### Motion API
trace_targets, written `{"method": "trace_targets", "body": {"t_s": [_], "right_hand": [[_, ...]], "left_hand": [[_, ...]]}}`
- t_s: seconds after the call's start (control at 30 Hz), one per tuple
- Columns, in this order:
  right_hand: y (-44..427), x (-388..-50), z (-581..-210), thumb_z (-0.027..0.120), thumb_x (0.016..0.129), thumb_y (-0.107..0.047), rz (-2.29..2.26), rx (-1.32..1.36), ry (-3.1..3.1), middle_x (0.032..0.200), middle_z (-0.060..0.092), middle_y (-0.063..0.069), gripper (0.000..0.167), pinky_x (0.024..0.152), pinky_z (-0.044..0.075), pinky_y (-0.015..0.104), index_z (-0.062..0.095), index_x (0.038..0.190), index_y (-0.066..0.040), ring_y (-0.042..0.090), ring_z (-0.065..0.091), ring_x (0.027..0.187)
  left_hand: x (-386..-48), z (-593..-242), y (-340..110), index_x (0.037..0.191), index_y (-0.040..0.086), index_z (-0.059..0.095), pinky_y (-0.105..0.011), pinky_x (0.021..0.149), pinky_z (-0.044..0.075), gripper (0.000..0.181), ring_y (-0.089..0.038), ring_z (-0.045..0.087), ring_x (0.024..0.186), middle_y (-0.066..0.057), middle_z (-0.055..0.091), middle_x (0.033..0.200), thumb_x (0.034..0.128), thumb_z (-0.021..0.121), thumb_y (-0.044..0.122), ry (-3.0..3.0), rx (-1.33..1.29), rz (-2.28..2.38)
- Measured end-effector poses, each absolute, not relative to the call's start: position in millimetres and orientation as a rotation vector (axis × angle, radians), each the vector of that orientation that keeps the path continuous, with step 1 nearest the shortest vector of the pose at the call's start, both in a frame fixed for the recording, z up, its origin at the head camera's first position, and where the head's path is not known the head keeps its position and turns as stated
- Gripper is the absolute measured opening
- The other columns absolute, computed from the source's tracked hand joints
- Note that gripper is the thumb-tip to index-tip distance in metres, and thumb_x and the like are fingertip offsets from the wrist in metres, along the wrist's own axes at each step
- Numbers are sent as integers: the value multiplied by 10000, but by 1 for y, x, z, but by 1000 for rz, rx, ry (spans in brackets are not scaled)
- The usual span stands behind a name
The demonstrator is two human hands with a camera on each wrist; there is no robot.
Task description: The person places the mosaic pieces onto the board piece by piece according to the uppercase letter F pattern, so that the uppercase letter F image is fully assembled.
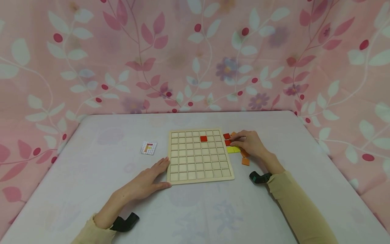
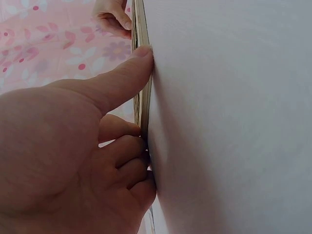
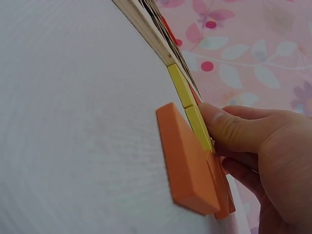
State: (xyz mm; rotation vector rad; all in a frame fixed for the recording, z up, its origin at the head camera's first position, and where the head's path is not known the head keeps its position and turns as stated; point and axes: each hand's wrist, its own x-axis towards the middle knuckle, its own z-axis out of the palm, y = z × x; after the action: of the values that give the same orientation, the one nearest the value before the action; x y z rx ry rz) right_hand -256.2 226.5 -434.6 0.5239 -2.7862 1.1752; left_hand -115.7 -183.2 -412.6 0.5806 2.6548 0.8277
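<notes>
A square wooden grid board (image 1: pixel 199 155) lies flat on the table, with one red tile (image 1: pixel 203 138) in a cell near its far edge. Against the board's left side and near-left corner rests my left hand (image 1: pixel 142 182), fingers extended and thumb apart; the thumb touches the board's edge (image 2: pixel 145 97). To the right of the board, my right hand (image 1: pixel 253 145) has its thumb and forefinger at another red tile (image 1: pixel 228 142), which they appear to pinch. Yellow tiles (image 1: pixel 233 149) sit just below those fingertips. The hand partly hides some orange tiles (image 3: pixel 187 161).
A small pattern card (image 1: pixel 149 148) with a coloured grid lies left of the board. One more red tile (image 1: pixel 226 136) and an orange tile (image 1: pixel 233 134) are by the board's far right. Another orange tile (image 1: pixel 245 161) lies nearer. Floral cloth (image 1: pixel 195 61) hangs behind the table.
</notes>
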Motion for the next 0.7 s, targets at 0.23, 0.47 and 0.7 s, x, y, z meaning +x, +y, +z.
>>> {"method": "trace_targets", "body": {"t_s": [0.23, 0.47, 0.7], "right_hand": [[228, -256, -435, 842, 813, -179, 1215, 491, -2781, 1042, 745, 74, 192, 992, 467, 462, 802, 990, -116, 271, 633, 1069], [228, -255, -429, 840, 820, -206, 1223, 478, -2778, 1044, 738, 72, 194, 981, 453, 453, 799, 988, -116, 276, 623, 1069], [224, -255, -422, 818, 849, -229, 1254, 477, -2795, 1077, 740, 59, 190, 1016, 448, 486, 793, 1008, -129, 272, 620, 1105]], "left_hand": [[-116, -413, -184, 1583, 75, 268, -667, 1149, 206, 835, -323, 149, 1540, -81, 189, 1668, 942, 670, 427, 2650, 586, 829], [-116, -414, -184, 1583, 74, 267, -659, 1155, 206, 838, -322, 150, 1540, -83, 189, 1668, 941, 671, 428, 2654, 577, 831], [-116, -413, -184, 1582, 71, 269, -670, 1149, 205, 845, -320, 154, 1540, -80, 192, 1668, 937, 670, 442, 2653, 575, 816]]}}
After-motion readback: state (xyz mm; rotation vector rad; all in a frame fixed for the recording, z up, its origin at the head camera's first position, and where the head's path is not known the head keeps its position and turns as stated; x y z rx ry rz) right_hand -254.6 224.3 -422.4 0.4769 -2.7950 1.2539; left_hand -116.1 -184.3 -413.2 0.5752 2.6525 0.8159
